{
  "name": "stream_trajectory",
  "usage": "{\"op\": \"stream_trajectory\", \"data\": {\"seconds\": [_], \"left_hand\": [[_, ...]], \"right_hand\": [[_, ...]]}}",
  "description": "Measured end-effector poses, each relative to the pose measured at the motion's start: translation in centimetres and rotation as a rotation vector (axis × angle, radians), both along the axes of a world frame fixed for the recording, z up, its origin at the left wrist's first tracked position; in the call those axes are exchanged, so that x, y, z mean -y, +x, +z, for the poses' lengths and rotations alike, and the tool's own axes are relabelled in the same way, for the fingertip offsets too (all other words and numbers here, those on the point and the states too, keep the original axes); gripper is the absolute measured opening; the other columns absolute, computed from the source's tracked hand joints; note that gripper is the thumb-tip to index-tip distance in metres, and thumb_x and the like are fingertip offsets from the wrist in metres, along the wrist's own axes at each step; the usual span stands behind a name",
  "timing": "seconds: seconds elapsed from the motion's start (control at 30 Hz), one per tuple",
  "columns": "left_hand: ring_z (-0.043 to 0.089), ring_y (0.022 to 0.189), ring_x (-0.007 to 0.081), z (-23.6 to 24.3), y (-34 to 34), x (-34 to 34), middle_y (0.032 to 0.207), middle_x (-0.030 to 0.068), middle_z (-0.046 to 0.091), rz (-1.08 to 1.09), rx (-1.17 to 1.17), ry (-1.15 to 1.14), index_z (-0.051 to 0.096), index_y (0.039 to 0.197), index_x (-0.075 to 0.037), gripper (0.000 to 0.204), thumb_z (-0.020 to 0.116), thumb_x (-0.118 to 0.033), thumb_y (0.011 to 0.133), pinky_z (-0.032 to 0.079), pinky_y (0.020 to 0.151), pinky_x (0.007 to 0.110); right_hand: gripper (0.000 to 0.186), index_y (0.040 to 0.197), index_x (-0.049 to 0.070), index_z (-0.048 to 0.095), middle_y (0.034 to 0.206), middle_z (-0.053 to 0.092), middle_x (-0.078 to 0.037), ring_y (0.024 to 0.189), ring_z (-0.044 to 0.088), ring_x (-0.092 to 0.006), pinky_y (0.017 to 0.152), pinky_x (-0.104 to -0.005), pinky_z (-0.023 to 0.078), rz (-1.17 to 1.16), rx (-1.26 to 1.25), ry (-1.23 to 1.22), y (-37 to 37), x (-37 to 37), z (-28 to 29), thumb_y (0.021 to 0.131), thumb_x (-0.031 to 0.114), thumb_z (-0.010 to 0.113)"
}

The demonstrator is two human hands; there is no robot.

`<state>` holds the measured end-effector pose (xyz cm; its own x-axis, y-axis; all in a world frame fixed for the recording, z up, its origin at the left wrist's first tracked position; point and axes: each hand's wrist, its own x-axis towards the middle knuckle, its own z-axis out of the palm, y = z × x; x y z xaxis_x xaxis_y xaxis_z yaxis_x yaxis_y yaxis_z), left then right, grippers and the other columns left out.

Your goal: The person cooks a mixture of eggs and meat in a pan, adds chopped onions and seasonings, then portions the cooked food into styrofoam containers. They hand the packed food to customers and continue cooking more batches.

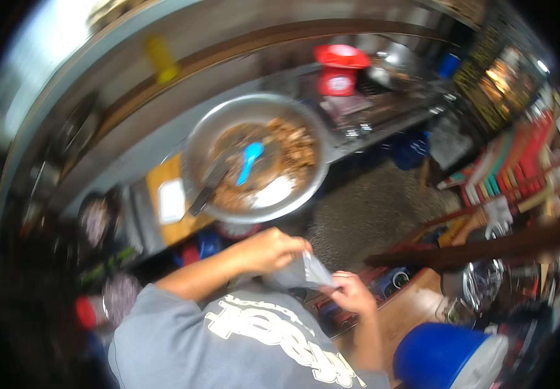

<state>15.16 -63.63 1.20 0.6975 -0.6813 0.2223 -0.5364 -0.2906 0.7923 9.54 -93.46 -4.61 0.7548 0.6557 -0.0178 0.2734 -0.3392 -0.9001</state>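
My left hand (275, 251) is closed, pinching the upper edge of a small translucent plastic bag (317, 269). The fingers of my right hand (353, 293) grip the bag's lower right end. The bag is stretched between both hands in front of my chest; its contents, if any, are too blurred to tell. Beyond my hands stands a wide metal basin (192, 144) holding a brown chopped food mixture (298, 148) and a patch of white powder (273, 192). A blue spoon (250, 157) lies on the mixture. A dark-handled utensil (201, 201) leans over the basin's near left rim.
Left of the basin, a white tray (171, 201) rests on a wooden board (155, 175). A red scale (340, 68) stands on the counter behind, to the right. A blue drum (437, 353) is at lower right, below a wooden beam (481, 251). Red crates (520, 152) fill the far right.
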Motion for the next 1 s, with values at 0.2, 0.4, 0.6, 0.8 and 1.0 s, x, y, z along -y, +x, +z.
{"op": "stream_trajectory", "data": {"seconds": [0.2,0.4,0.6,0.8,1.0], "left_hand": [[0.064,0.063,0.0242,-1.6,-5.1,-10.4,0.071,0.0168,0.063,0.697,-0.279,-0.056,0.065,0.102,0.0,0.022,0.056,-0.021,0.101,0.048,0.06,0.036],[0.056,0.06,0.0118,-4.8,-5.9,-16.0,0.069,0.0084,0.063,0.764,-0.244,-0.075,0.066,0.104,-0.001,0.02,0.06,-0.019,0.1,0.046,0.058,0.03],[0.068,0.077,0.0175,-14.2,-2.0,-31.7,0.089,0.0073,0.071,0.976,-0.41,-0.361,0.066,0.118,0.0,0.034,0.072,-0.02,0.091,0.055,0.069,0.032],[0.071,0.097,0.0338,-27.6,4.6,-44.1,0.107,0.0238,0.071,1.43,-0.463,0.425,0.07,0.106,0.005,0.073,0.087,-0.052,0.065,0.055,0.086,0.041],[0.07,0.091,0.0333,-23.9,1.3,-46.8,0.111,0.0212,0.068,1.138,-1.133,-0.532,0.059,0.125,0.007,0.052,0.075,-0.023,0.086,0.061,0.077,0.046]], "right_hand": [[0.018,0.105,0.009,0.071,0.112,0.068,-0.014,0.105,0.063,-0.033,0.091,-0.0435,0.051,-0.335,-0.615,0.838,-0.2,-0.1,-2.5,0.091,0.02,0.069],[0.061,0.132,-0.008,0.044,0.091,0.072,-0.015,0.082,0.071,-0.0192,0.077,-0.0307,0.059,-0.568,-0.669,0.751,-1.0,-12.6,-3.3,0.079,-0.012,0.074],[0.039,0.116,-0.003,0.057,0.087,0.069,-0.01,0.076,0.067,-0.0145,0.074,-0.0268,0.057,-0.744,-0.603,0.716,0.6,-19.9,-3.9,0.081,-0.012,0.072],[0.053,0.129,-0.002,0.053,0.089,0.065,-0.006,0.081,0.065,-0.0127,0.075,-0.0253,0.055,-0.811,-0.545,0.579,0.9,-22.6,-2.8,0.08,-0.011,0.072],[0.06,0.137,0.003,0.05,0.09,0.066,-0.005,0.085,0.069,-0.0153,0.081,-0.0315,0.059,-0.817,-0.321,0.559,-0.8,-23.4,-1.2,0.082,-0.005,0.073]]}}
